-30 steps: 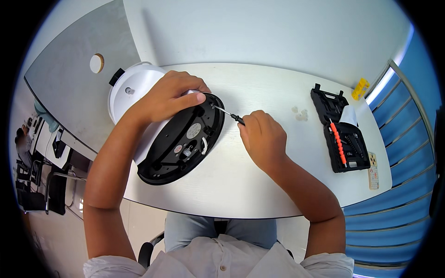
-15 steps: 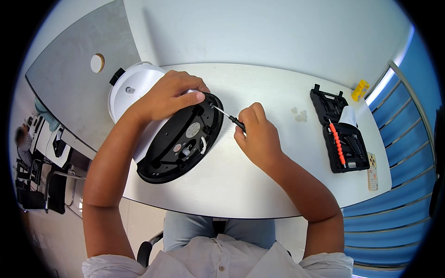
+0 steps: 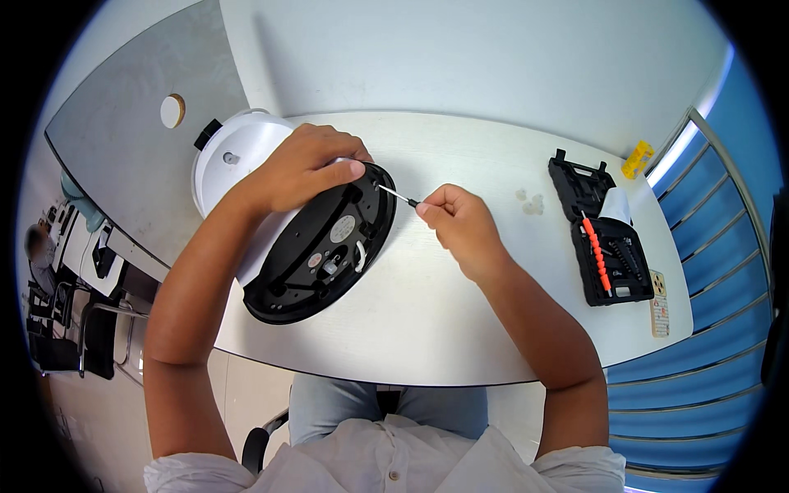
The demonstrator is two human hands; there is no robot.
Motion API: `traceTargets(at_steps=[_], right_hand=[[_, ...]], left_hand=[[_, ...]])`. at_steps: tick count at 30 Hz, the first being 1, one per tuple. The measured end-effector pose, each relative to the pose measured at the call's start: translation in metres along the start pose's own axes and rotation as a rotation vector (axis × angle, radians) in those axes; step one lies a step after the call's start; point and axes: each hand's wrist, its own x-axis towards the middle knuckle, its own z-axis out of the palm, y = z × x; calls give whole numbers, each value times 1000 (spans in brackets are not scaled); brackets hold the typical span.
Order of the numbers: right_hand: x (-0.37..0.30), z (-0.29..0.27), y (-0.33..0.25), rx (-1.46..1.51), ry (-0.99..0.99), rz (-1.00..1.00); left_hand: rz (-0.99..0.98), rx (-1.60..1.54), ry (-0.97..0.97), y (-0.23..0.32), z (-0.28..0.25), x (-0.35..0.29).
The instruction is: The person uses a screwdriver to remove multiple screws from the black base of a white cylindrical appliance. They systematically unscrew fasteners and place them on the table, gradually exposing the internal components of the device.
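A white rounded appliance (image 3: 261, 246) that looks like an electric cooker lies tipped on its side, its black base (image 3: 288, 271) facing me. My left hand (image 3: 316, 168) is closed over the upper edge of that base, thumb on the black side. In my right hand (image 3: 460, 222) is a screwdriver (image 3: 398, 195), its handle pinched by the fingers and mostly hidden. The shaft slants up-left, and its tip is at a hole near the base's upper right edge. Whether a screw sits there I cannot make out. A white plug inlet and a short white cable show on the base.
To the right lies an opened black tool case (image 3: 612, 259) with an orange flexible shaft (image 3: 597, 253). Near it are a remote control (image 3: 660, 304), a yellow piece (image 3: 638, 159) and small translucent bits (image 3: 532, 204). A grey partition (image 3: 140, 107) and metal railing (image 3: 723, 205) flank the table.
My right hand has shifted its grip back on the screwdriver and turned slightly, with the fingers more curled. The left hand and the appliance have barely moved.
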Motion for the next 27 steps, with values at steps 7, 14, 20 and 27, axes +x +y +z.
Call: traceTargets(at_steps=[7, 14, 20, 27], right_hand=[[-12, 12, 13, -883, 280, -772], [-6, 8, 22, -1205, 426, -1046], [-7, 5, -7, 36, -119, 114], [-5, 10, 12, -775, 160, -394]], left_hand=[[-14, 1, 12, -3, 1, -2], [-17, 5, 38, 0, 1, -3], [-24, 2, 18, 2, 1, -2], [-30, -38, -17, -2, 0, 0]])
